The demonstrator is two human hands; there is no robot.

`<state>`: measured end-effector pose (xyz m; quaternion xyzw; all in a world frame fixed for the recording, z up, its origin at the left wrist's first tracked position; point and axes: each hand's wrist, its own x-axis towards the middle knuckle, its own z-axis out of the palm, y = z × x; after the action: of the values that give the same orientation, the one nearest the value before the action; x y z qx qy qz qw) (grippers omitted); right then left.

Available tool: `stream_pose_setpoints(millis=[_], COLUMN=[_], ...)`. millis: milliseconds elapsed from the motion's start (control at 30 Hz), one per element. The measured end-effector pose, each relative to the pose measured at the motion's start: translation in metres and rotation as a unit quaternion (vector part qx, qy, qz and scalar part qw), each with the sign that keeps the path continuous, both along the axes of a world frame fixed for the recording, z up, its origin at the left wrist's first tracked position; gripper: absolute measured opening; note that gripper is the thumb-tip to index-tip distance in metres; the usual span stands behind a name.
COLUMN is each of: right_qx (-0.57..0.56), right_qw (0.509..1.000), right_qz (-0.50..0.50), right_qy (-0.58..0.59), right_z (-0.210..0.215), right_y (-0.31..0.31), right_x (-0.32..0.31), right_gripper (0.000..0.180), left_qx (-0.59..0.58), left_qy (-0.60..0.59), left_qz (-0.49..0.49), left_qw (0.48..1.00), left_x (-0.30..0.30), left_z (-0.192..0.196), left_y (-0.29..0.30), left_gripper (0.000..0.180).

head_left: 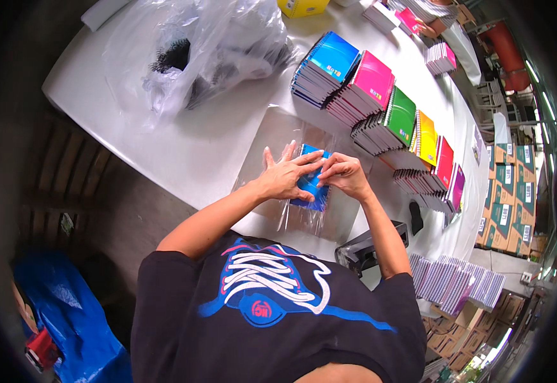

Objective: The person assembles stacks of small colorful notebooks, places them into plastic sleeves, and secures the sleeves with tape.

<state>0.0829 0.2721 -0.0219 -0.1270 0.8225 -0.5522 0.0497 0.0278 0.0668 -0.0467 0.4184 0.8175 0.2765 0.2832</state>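
A small blue notebook (pixel 316 195) lies in loose clear plastic wrap (pixel 299 220) on a transparent sheet (pixel 262 143) in front of me. My left hand (pixel 285 175) rests on the notebook with its fingers spread, and part of the cover is hidden under it. At the notebook's right side, my right hand (pixel 345 173) is closed in a pinch on the plastic wrap. Its fingertips partly hide the spot where they grip.
Beyond my hands, stacks of spiral notebooks (pixel 371 80) in several colours form a row. A crumpled clear plastic bag (pixel 227 45) lies on the white table (pixel 119 140) at the far left. A black tape dispenser (pixel 358 252) sits beside my right forearm. Cardboard boxes (pixel 505 204) are piled at right.
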Motion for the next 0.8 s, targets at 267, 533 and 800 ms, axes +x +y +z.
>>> stream_pose_setpoints(millis=[267,533,800], right_qx=[0.173,0.304,0.339], right_qw=[0.984,0.942,0.877], right_qz=[-0.041,-0.111,-0.327], right_qy=[0.024,-0.092,0.093], right_z=[0.008,0.041,0.043], right_y=[-0.027,-0.068,-0.075], right_x=[0.005,0.005,0.06], right_gripper=[0.034,0.109,0.086], left_qx=[0.044,0.328,0.084], left_qy=[-0.043,-0.05,0.043], left_qz=[-0.01,0.166,0.041], left_qw=[0.998,0.929,0.995], left_x=[-0.003,0.0,-0.023], left_z=[-0.015,-0.054,-0.007], left_y=[0.005,0.012,-0.004], left_gripper=[0.093,0.049,0.065])
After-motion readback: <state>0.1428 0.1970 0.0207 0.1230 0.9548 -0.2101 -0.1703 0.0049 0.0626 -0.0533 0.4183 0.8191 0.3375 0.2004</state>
